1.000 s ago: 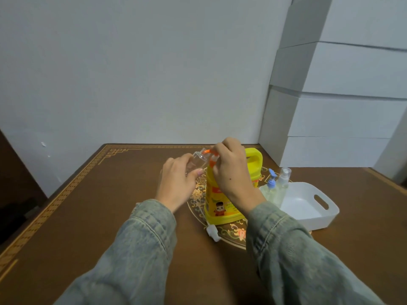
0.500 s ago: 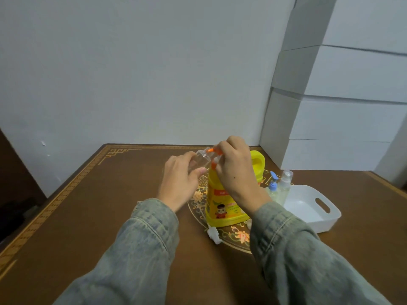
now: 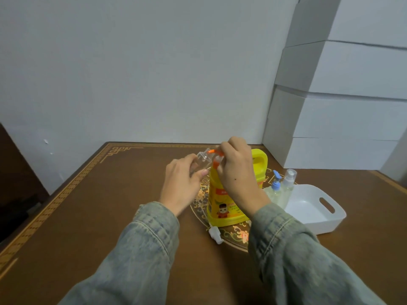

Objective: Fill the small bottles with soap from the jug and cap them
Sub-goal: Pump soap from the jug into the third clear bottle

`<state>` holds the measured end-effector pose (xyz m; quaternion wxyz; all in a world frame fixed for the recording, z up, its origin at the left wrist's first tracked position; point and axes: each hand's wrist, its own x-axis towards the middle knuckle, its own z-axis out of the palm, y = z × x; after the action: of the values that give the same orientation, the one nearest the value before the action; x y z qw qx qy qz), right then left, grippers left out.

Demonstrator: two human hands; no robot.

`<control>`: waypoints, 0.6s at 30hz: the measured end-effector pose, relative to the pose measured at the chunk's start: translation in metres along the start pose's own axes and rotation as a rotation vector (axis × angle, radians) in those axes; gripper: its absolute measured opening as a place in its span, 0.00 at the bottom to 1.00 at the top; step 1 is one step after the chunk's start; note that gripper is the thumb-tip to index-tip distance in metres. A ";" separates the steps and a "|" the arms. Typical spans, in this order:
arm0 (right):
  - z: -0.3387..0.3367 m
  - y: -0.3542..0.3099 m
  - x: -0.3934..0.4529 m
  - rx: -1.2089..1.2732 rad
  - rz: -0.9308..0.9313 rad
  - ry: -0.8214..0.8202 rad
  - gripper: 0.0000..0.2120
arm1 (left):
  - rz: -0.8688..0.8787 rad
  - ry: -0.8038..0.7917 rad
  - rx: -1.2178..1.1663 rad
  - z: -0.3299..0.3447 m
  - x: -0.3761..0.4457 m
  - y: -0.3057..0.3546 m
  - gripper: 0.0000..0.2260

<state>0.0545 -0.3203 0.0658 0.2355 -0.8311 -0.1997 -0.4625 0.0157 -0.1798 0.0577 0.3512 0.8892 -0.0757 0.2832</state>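
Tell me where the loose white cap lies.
The loose white cap lies on the table, just in front of the yellow jug, between the two sleeves.

The right hand (image 3: 236,170) covers much of the yellow jug (image 3: 222,208) below its fingers (image 3: 222,150), hiding the jug's neck. The left hand (image 3: 182,183) wraps the clear small bottle (image 3: 203,160), so its fill level cannot be told. The jug's label print is too small to read.

Plain room, ornate wooden table (image 3: 92,216), stacked white boxes (image 3: 343,111)
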 end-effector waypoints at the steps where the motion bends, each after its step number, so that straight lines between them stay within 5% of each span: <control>1: 0.002 0.000 -0.007 -0.002 -0.004 -0.007 0.08 | -0.023 -0.019 -0.004 0.003 -0.005 -0.002 0.16; 18: 0.000 -0.003 -0.012 0.001 0.013 -0.011 0.10 | -0.075 -0.047 -0.038 0.003 -0.008 -0.001 0.18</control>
<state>0.0473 -0.3191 0.0562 0.2375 -0.8347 -0.1959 -0.4565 0.0108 -0.1813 0.0508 0.3766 0.8909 -0.0561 0.2476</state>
